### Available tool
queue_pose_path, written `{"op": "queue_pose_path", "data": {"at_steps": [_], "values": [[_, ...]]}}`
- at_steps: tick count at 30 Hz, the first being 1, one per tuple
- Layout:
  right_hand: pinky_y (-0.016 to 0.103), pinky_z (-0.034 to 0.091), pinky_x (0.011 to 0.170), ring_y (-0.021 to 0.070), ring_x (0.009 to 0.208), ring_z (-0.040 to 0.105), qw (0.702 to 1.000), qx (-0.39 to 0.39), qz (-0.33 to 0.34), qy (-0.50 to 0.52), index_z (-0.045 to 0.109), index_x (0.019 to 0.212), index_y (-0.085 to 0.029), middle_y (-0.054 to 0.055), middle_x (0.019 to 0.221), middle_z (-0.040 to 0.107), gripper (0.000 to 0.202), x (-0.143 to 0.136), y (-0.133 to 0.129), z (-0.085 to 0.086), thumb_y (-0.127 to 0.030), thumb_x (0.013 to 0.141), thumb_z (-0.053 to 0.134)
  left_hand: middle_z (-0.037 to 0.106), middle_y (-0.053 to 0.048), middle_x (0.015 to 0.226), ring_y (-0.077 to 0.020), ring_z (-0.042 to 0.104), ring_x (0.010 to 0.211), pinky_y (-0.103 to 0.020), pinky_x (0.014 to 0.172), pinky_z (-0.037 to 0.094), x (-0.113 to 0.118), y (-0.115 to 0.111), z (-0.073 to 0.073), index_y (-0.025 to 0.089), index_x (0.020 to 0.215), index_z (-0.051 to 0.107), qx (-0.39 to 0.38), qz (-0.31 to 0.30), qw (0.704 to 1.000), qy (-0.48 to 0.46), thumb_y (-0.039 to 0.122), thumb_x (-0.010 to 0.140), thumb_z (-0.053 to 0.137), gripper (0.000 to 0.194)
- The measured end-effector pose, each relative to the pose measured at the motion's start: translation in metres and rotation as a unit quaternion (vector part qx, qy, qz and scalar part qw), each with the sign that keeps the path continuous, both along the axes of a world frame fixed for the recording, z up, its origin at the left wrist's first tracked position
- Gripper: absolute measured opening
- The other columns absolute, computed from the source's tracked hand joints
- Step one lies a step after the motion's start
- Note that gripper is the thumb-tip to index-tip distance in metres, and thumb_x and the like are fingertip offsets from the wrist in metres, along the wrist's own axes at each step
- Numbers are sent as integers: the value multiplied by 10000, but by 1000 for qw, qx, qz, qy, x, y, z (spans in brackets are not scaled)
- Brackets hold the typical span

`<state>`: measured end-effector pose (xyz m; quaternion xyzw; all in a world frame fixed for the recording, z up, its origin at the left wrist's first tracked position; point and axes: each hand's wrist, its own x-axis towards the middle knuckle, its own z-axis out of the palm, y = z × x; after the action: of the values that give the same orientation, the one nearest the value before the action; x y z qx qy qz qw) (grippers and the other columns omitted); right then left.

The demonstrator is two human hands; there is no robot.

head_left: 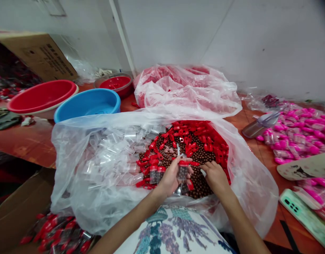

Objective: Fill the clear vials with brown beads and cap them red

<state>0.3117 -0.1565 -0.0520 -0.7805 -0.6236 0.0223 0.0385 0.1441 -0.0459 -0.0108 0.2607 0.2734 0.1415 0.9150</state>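
Red caps (222, 155) and brown beads (202, 184) lie on a big sheet of thin white plastic (253, 176) in the head view. A heap of clear tubs (109, 155) lies on the left side of it.

The person's left hand (169, 180) is palm up, and its fingers curl round a small tub (183, 173) with dark stuff inside and a red top. The long side of this tub points away from the person. Two more filled tubs (153, 175) sit just left of that hand.

The right hand (216, 178) is palm down with bent fingers. A long red cap (194, 163) lies between the two hands, just right of the held tub. It runs from left to right, and its right end is just beside the right fingertips, so the right hand is nearer to that end. Whether the right grip pinches this cap or is only next to it is too hard to tell.

Behind, on the red surface (41, 141), are a blue bowl (91, 102) and a red bowl (43, 96). Pink things (300, 130) and a phone (305, 217) lie on the right.
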Motion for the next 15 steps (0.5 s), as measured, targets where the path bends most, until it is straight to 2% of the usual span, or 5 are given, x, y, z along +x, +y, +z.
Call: {"op": "queue_pose_path", "data": {"at_steps": [5,7,9,11,15], "values": [[322,340,700,218,861,503,1000,-3,16,-2,656,927,-221,45,867,651,314,-5,-1,4,-17,757,490,645,-93,786,-140,575,572,-232,468,439,-1,1,4,111,1217,516,-33,-34,999,-18,456,893,344,504],[326,358,722,220,887,511,1000,13,14,22,646,983,-216,50,885,658,358,-3,-3,2,-4,748,480,643,-91,784,-137,565,555,-230,440,423,-2,1,5,119,1234,504,-33,-43,998,-20,468,886,355,514],[335,391,751,220,914,522,994,69,-18,85,599,1106,-200,63,941,660,410,0,-5,1,-20,762,464,641,-83,777,-125,551,541,-212,413,396,-3,0,5,129,1230,510,-12,-43,999,-10,475,877,378,512],[356,425,785,220,931,534,970,155,-77,172,567,1157,-194,71,984,654,374,0,-7,1,-101,809,464,638,-72,757,-110,536,528,-193,399,371,-4,-2,4,133,1208,532,38,-38,998,12,479,865,413,502],[401,446,855,220,952,566,879,279,-169,347,618,1038,-223,61,1020,644,232,-12,-4,17,-301,851,505,627,-58,727,-94,521,517,-176,395,358,-2,-8,-2,128,1165,569,125,-55,990,45,522,841,437,528]]}}
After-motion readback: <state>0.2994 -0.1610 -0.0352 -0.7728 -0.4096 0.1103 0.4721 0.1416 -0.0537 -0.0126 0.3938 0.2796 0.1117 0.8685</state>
